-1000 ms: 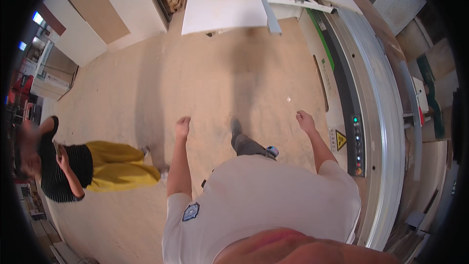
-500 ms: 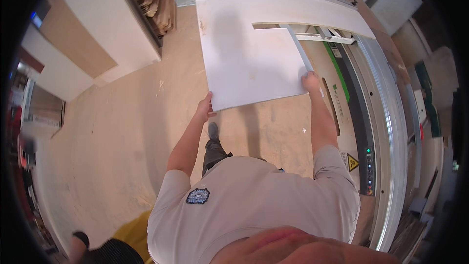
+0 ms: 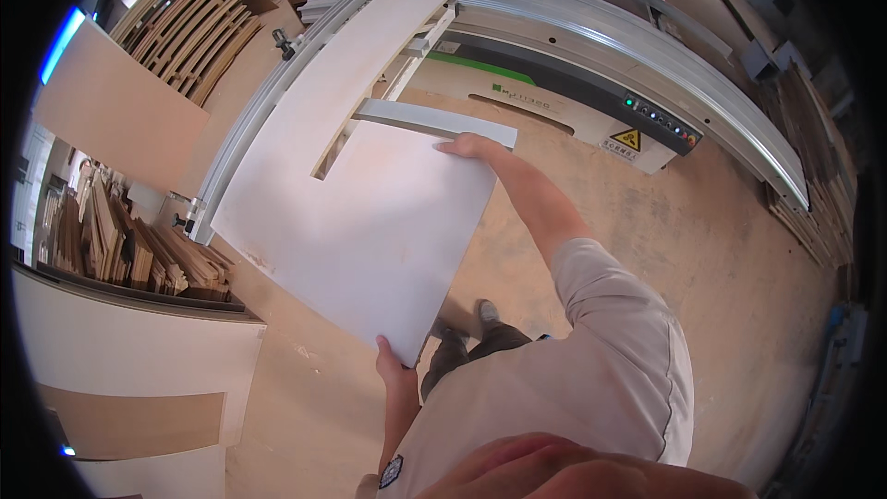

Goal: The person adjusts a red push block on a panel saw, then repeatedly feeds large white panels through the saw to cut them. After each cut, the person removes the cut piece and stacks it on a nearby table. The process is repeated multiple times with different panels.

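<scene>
A large white board with a long narrow slot cut into it lies partly on the machine's metal frame. Its near end sticks out towards me over the floor. At the near corner, my left hand grips the edge, thumb on top and the other fingers hidden underneath. My right hand is closed on the right-hand edge, beside a grey metal support bar. Its fingertips rest on the white face; what lies under the board is hidden.
The long panel saw with a lit button panel stretches away to the right. An aluminium fence with clamps runs along the board's far left side. Wood offcuts and large leaning panels stand at the left.
My view and body have turned to the right, so the saw now runs across the top. Both hands have kept hold of the board.
</scene>
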